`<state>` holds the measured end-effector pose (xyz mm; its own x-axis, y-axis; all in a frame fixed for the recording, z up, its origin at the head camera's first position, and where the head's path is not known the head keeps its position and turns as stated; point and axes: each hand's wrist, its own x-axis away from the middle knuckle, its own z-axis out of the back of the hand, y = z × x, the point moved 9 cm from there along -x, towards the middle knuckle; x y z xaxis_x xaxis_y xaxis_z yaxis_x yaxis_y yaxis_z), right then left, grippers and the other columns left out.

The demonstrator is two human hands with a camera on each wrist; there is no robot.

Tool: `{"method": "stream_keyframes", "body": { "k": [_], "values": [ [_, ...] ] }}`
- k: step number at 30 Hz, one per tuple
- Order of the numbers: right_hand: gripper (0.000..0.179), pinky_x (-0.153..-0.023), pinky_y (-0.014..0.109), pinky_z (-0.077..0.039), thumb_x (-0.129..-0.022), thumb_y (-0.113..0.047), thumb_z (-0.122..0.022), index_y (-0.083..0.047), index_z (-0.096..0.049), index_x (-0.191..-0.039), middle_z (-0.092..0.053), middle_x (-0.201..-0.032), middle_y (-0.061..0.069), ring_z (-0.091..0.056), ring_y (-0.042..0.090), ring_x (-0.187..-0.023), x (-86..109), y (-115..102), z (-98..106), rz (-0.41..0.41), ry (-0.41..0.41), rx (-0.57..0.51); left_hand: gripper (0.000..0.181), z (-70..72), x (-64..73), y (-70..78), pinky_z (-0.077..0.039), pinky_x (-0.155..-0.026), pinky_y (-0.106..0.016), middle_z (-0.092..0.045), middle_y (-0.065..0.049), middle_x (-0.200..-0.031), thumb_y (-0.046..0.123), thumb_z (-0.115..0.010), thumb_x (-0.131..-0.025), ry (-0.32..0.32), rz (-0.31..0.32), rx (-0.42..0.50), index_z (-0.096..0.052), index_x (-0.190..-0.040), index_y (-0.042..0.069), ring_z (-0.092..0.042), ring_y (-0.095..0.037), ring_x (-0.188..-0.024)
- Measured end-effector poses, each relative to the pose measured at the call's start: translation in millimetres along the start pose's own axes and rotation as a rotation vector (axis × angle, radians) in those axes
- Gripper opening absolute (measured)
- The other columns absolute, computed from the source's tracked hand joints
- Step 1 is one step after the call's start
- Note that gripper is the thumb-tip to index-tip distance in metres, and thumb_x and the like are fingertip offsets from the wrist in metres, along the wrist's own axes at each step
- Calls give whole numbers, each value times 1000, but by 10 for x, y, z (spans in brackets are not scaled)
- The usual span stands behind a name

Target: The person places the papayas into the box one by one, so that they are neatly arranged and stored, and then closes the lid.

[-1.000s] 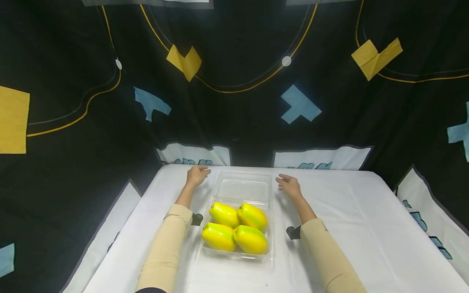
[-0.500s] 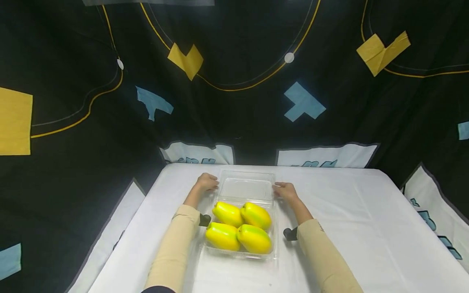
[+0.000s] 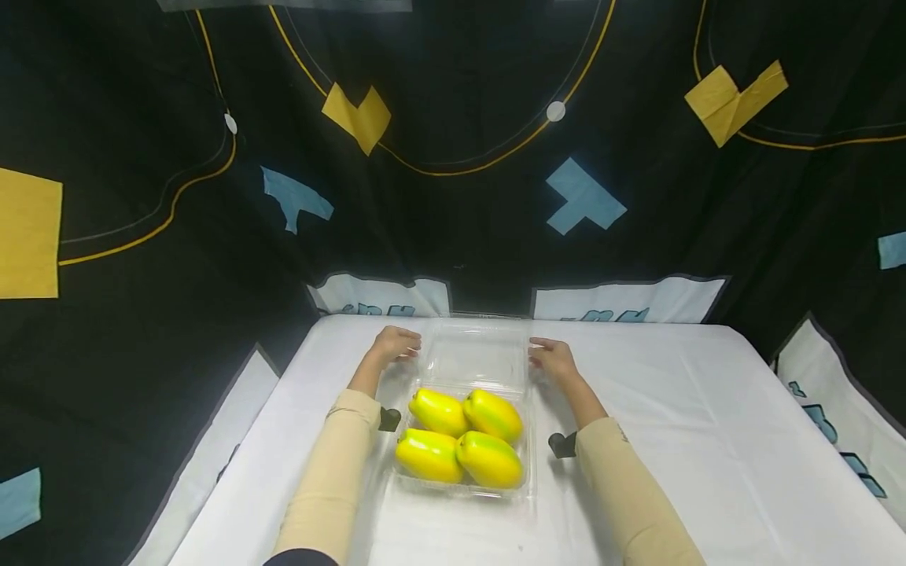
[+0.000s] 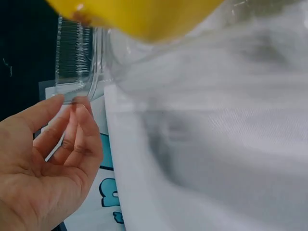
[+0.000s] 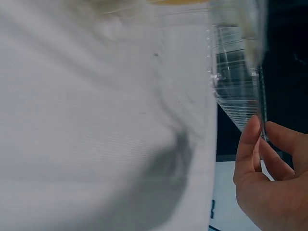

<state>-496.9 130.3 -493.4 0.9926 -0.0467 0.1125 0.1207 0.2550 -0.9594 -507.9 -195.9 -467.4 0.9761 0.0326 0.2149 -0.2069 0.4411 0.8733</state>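
A clear plastic clamshell box stands open in the head view, its base holding several yellow mangoes tinged with green, in two rows. Its hinged lid is at the far side, lifted at its outer edge. My left hand is at the lid's left side; in the left wrist view, thumb and fingers pinch the lid's edge. On the opposite side my right hand grips the lid too, the edge lying between thumb and fingertips in the right wrist view.
A white cloth covers the table, and its far edge lies just behind the lid. Beyond hangs a black curtain with yellow and blue patches. A dark camera mount juts inward from the right wrist, and another from the left.
Both hands have moved inward from beside the box to the lid's sides and taken hold of it. The lid's far edge has risen. The mangoes stay in place within the base.
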Motion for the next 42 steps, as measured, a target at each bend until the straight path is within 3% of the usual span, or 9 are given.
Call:
{"method": "stream_keyframes", "body": {
  "k": [5,12,19,27,37,41,42],
  "values": [
    [38,-80,36,-53,-91,-7,-55,4,-51,-127,-58,-110,27,-62,26,-84,31,-175,46,43,12,-63,27,85,14,78,-54,-78,-30,-63,-19,-107,10,-58,-91,18,-56,46,-61,-116,-1,-64,-23,-86],
    [32,-71,27,-55,-92,-10,-56,0,-55,-122,-59,-108,23,-61,31,-90,74,-316,97,83,38,-113,32,179,23,163,-54,-79,-30,-64,-18,-105,19,-62,-90,62,-132,96,-61,-114,-1,-64,-22,-88],
    [30,-73,28,-55,-93,-14,-54,0,-55,-120,-59,-110,22,-59,25,-88,125,-419,139,142,40,-127,39,271,131,287,-53,-81,-29,-62,-19,-107,27,-61,-90,83,-183,151,-58,-116,-2,-62,-27,-96],
    [37,-74,30,-55,-93,-22,-57,6,-54,-118,-56,-110,29,-58,32,-93,318,-681,167,259,13,-181,54,441,368,453,-55,-76,-30,-61,-20,-108,42,-64,-85,107,-242,294,-58,-116,-2,-61,-28,-99],
    [37,-76,30,-54,-92,-28,-58,5,-57,-108,-59,-97,22,-60,26,-87,737,-987,244,374,52,-169,55,557,767,583,-56,-69,-30,-62,-14,-95,50,-67,-79,198,-331,269,-64,-99,0,-63,-22,-85],
    [38,-78,32,-54,-91,-31,-59,4,-58,-105,-59,-94,19,-59,28,-89,904,-1026,268,397,89,-148,56,557,941,610,-56,-68,-30,-62,-14,-90,53,-67,-77,226,-371,252,-63,-93,-1,-63,-20,-82],
    [38,-77,31,-54,-90,-34,-59,1,-60,-104,-60,-93,15,-60,25,-87,833,-934,276,432,82,-166,56,553,982,604,-56,-68,-30,-62,-15,-89,52,-67,-78,228,-379,258,-63,-93,-2,-63,-21,-82]
  ]
}}
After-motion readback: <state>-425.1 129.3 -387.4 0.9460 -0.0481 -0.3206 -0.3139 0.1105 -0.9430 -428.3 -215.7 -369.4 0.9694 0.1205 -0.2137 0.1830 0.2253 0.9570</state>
